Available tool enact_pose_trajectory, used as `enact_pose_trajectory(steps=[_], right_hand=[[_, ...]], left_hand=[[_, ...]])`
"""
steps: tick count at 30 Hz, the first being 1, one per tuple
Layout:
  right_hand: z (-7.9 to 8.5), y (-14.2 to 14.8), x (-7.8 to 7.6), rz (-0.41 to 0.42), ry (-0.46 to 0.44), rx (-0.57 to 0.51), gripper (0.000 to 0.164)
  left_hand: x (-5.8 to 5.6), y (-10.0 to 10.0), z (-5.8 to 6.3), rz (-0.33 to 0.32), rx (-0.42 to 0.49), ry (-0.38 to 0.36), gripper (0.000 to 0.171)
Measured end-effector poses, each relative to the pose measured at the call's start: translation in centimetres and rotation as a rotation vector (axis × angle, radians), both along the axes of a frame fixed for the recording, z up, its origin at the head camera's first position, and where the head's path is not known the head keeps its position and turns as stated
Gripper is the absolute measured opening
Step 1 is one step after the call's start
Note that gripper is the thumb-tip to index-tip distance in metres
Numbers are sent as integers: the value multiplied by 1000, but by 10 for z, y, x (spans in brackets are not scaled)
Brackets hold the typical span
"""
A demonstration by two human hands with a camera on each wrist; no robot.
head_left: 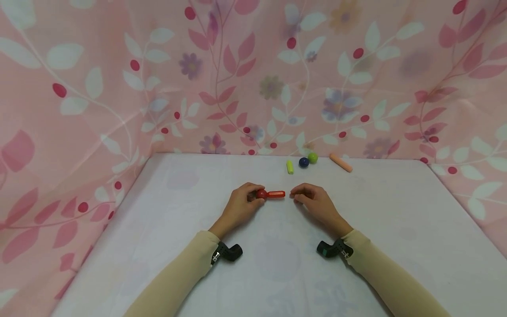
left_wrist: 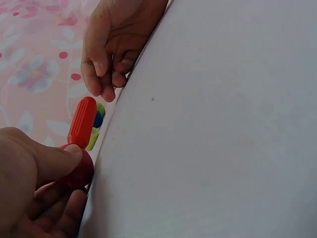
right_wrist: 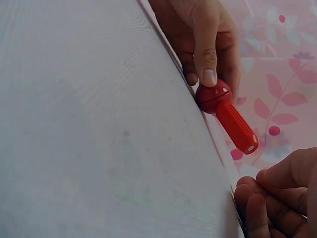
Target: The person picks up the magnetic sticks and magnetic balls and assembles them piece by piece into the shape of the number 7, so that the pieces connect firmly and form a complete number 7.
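Note:
Thumb and fingers of my left hand (head_left: 240, 203) pinch a dark red ball (head_left: 261, 194) just over the white tabletop. A short, ribbed red rod (head_left: 276, 194) is joined to this ball and points right, toward my other hand; the right wrist view shows a small pale disc at the rod's free end. A small gap away from that end is my right hand (head_left: 316, 203), its fingers loosely bent with nothing between them. In the left wrist view the left thumb (left_wrist: 62, 161) lies across the ball (left_wrist: 81, 173).
Toward the far edge of the white table (head_left: 396, 211) lie a yellow-green rod (head_left: 290, 167), a dark blue ball (head_left: 303, 162), a green ball (head_left: 313, 157) and an orange rod (head_left: 340, 162). Pink floral cloth (head_left: 253, 79) hangs behind and at the sides.

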State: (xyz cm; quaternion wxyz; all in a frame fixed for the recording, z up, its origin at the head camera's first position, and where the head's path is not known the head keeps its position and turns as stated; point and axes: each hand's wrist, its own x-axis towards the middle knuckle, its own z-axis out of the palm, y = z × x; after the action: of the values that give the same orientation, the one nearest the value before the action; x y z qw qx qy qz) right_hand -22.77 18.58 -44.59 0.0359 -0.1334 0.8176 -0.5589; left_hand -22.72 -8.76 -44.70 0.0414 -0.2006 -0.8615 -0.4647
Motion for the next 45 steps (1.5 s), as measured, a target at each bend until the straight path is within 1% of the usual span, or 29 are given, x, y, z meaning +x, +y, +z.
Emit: enact_pose_trajectory(steps=[7,11,14,19,20,25,30,37,45], right_hand=[[2,1,-1,-2,7,8,18],[2,1,-1,4,3,0,18],[5,0,1,10,-6,-3,19],[7,-1,2,9,-5,2,18],[4,0,0,9,2,2,18],[2,1,-1,12,4,-3,17],[2,1,0,14,1,-5,16],[2,1,3,19,1,-6,20],[3,0,2,22,9,0,18]], left_hand=[[-3,4,10,10,-35,-70,35],[-5,5,10,18,-50,-77,34],[-5,5,7,21,-48,-71,34],[-6,3,4,5,-21,-68,35],[-6,3,3,0,-14,-65,35],[-6,2,0,-12,21,-49,35],[-6,1,-5,-17,43,-49,35],[-5,0,-6,-29,69,-25,36],[-5,-1,-7,-30,59,-9,36]])
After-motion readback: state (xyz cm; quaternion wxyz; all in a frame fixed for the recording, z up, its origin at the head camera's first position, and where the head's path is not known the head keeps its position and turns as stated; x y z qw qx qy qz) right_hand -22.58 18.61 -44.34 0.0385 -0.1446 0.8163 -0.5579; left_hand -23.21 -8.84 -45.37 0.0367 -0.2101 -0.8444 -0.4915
